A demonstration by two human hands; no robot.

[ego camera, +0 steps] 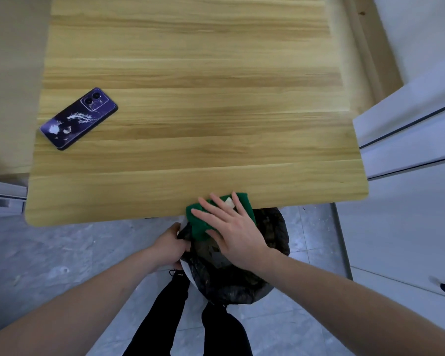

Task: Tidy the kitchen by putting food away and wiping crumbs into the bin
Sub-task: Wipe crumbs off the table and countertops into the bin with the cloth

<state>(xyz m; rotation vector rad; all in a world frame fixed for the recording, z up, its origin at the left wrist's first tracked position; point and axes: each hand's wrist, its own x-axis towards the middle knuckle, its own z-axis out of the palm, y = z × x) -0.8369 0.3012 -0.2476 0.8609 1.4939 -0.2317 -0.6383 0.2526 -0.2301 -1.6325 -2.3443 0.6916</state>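
A green cloth (198, 226) hangs half over the near edge of the wooden table (190, 111). My right hand (228, 227) lies flat on the cloth with straight, spread fingers, pressing it at the table edge. Between two of those fingers a small pale crumb or label (229, 202) shows on the cloth. Right below the edge stands a bin lined with a black bag (242, 278). My left hand (171, 249) grips the bin's rim and bag on its left side, holding it under the table edge.
A purple phone (79, 118) lies face down near the table's left side. White cabinet fronts (409, 201) stand close on the right. Grey tiled floor (49, 265) lies below, with my dark-trousered legs (180, 317) beside the bin.
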